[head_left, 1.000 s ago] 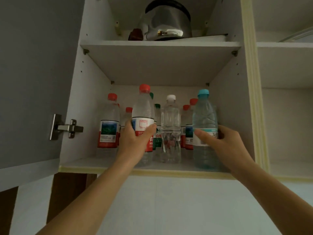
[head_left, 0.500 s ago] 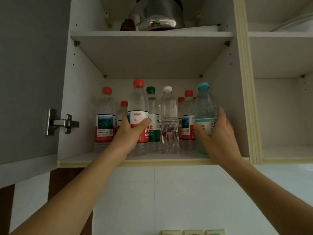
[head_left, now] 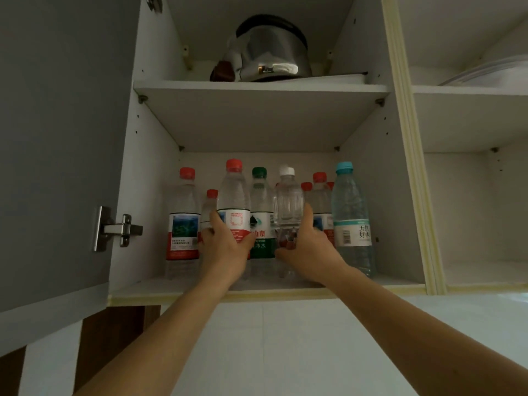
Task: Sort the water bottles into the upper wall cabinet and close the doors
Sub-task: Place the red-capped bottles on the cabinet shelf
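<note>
While ten bottles stand on the lower shelf (head_left: 200,288) — seven red caps, one green, white, blue — left hand (head_left: 225,247) grips the red-capped bottle (head_left: 233,207); right hand (head_left: 310,252) clasps the white-capped bottle (head_left: 288,201).

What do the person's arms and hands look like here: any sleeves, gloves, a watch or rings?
Both forearms are bare as far as the picture shows: no sleeves, no gloves, no watch or bracelet. The left hand and the right hand show no rings, though some fingers are hidden behind the bottles.
</note>
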